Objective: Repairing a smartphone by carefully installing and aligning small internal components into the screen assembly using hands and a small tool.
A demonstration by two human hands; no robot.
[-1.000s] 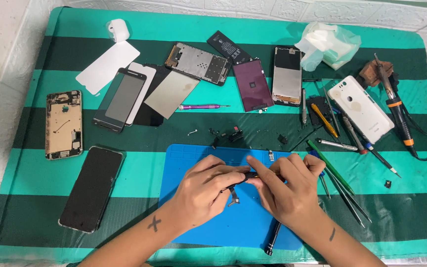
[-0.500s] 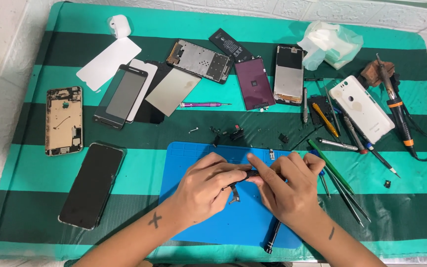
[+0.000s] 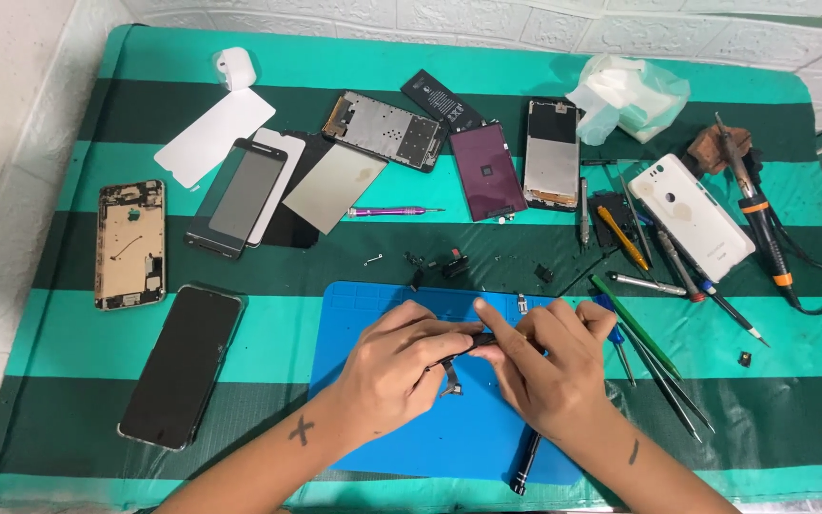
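Observation:
My left hand and my right hand meet over a blue work mat near the table's front edge. Between the fingertips of both hands is a small dark phone part with a thin flex piece hanging below it. The left thumb and fingers pinch it from the left; the right index finger presses along it from the right. A black pen-like tool lies on the mat under my right wrist.
A green striped cloth covers the table. On it lie a black phone, a gold phone frame, screens and boards, a white phone back, screwdrivers and tweezers, and a soldering iron.
My hands stay in the same place on the mat, with the fingers shifting slightly on the small part. The view has tilted a little.

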